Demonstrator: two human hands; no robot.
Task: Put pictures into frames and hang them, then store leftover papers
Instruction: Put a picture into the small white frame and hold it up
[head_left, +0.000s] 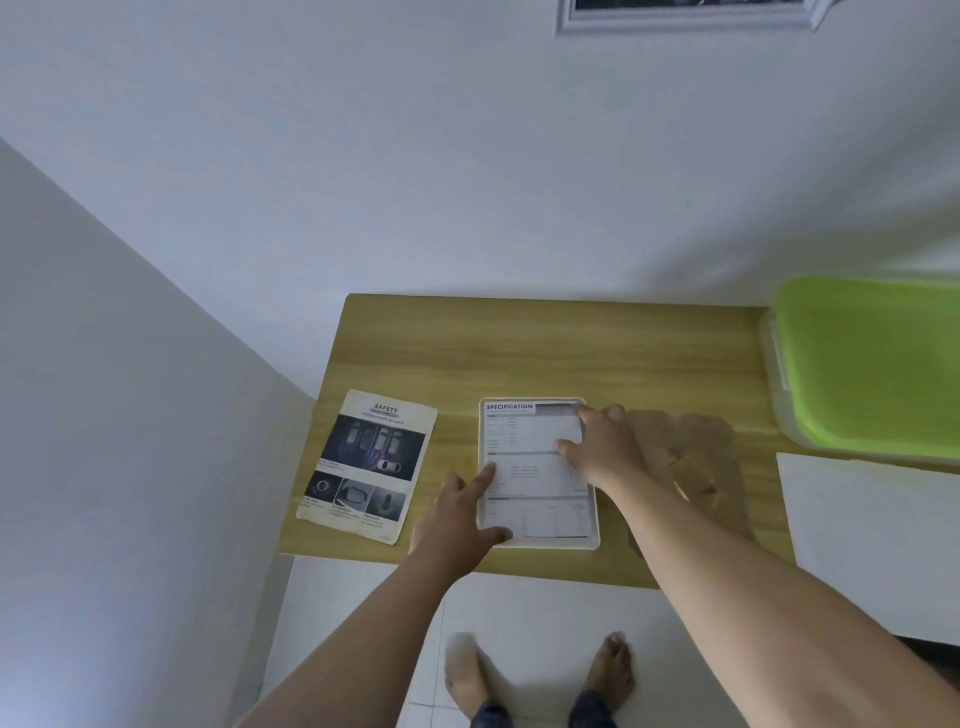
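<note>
A white picture frame (592, 540) lies flat on the wooden table (545, 348), with a "SPECIFICATION" sheet (530, 478) lying inside it. My left hand (457, 514) touches the sheet's left side with straight fingers, the thumb at the frame's lower left corner. My right hand (602, 447) presses flat fingers on the sheet's upper right part. A "SAFETY" sheet (366, 462) with dark car pictures lies loose to the left. A brown backing board (696, 467) lies right of the frame, partly under my right arm.
A clear box with a green lid (872, 364) stands at the table's right end. A white sheet (862, 530) overhangs the front right. A framed picture (691, 15) hangs on the wall above. My bare feet stand on white tiles below the table edge.
</note>
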